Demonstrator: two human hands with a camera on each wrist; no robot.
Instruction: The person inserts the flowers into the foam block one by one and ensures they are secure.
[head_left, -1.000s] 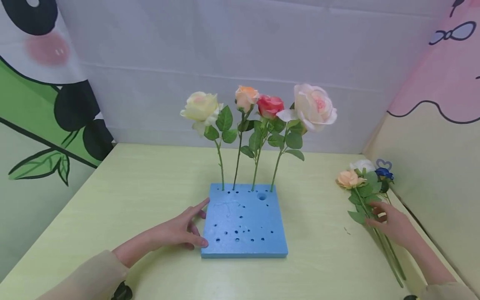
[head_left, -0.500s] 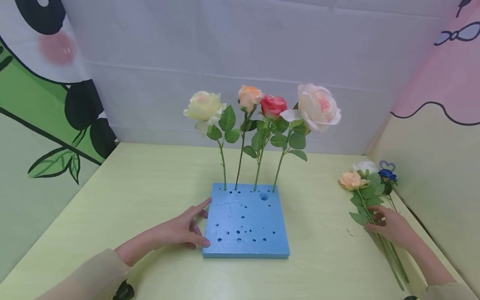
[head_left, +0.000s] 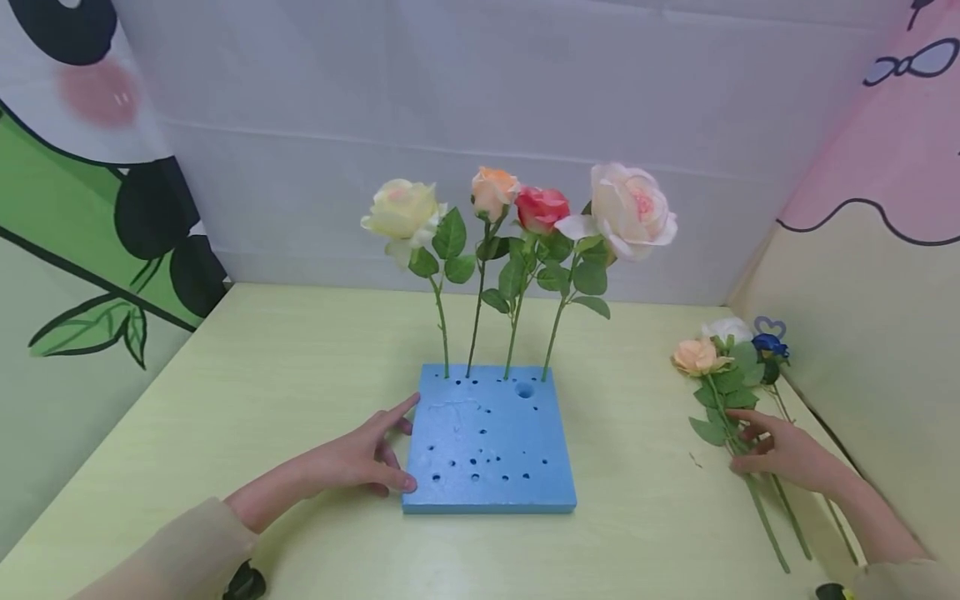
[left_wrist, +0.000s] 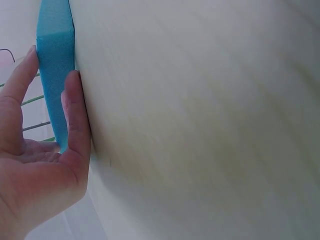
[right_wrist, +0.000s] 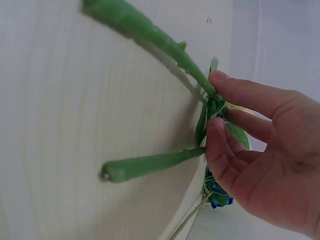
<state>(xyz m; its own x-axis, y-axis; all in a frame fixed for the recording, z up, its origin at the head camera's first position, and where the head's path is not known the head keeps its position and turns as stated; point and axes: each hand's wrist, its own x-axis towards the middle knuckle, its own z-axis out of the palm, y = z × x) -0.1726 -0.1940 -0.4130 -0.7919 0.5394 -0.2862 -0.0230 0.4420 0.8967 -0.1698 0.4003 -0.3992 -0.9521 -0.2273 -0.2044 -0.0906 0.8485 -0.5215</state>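
Note:
A blue foam block [head_left: 517,433] with several holes lies on the table. My left hand [head_left: 352,458] rests against its left edge, index finger and thumb spread; the left wrist view shows the fingers along the block's side [left_wrist: 55,75]. At the right, my right hand [head_left: 795,454] pinches the stem [right_wrist: 185,62] of a peach rose [head_left: 697,357] lying on the table. Beside it lie a white rose [head_left: 727,330] and a blue rose [head_left: 771,346]. Another green stem [right_wrist: 150,165] passes close below the right fingertips.
Upright in the block's back row stand a pale yellow rose [head_left: 405,210], an orange rose [head_left: 494,193], a red rose [head_left: 542,209] and a large pale pink rose [head_left: 632,210]. A larger round hole [head_left: 524,390] lies near the back right. Cloth-covered walls [head_left: 300,150] surround the table.
My right hand has closed its fingers on the peach rose's stem, and its lower end has shifted left, apart from the other stems. The left hand stays at the block.

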